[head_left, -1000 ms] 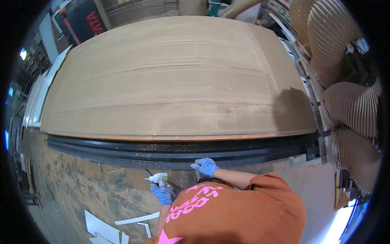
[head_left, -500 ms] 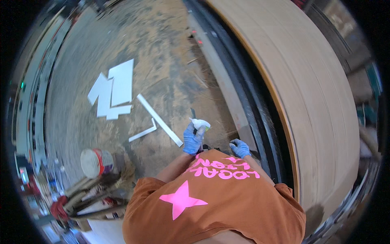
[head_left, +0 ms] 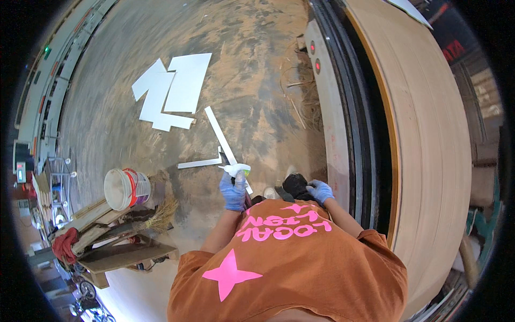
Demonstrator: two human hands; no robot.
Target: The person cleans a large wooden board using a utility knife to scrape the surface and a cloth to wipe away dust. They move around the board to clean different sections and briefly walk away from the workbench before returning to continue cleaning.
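Observation:
My left hand (head_left: 233, 193), in a blue glove, is closed around a small white object (head_left: 235, 169) with a pointed end and a green patch. A dark, narrow blade-like piece (head_left: 224, 158) sticks up beside it; I cannot tell whether the two are joined. Beneath them on the floor lies a long white strip (head_left: 219, 131), partly hidden by the hand. A thin L-shaped white strip (head_left: 198, 163) lies to its left. My right hand (head_left: 320, 191), also blue-gloved, hangs beside my dark-clothed leg (head_left: 295, 185), with its fingers loosely apart and holding nothing.
White sheet offcuts (head_left: 188, 83) lie on the dusty floor ahead. A stack of wood-coloured boards (head_left: 429, 134) runs along the right, by a grey frame (head_left: 335, 155) with red buttons. At left are a white bucket (head_left: 119, 189), a straw broom (head_left: 161, 211) and a wooden cart (head_left: 129, 256).
My left hand has shifted left with the white object, now over the long strip. The view has turned, bringing my leg and shoe into sight. My right hand stays near my side.

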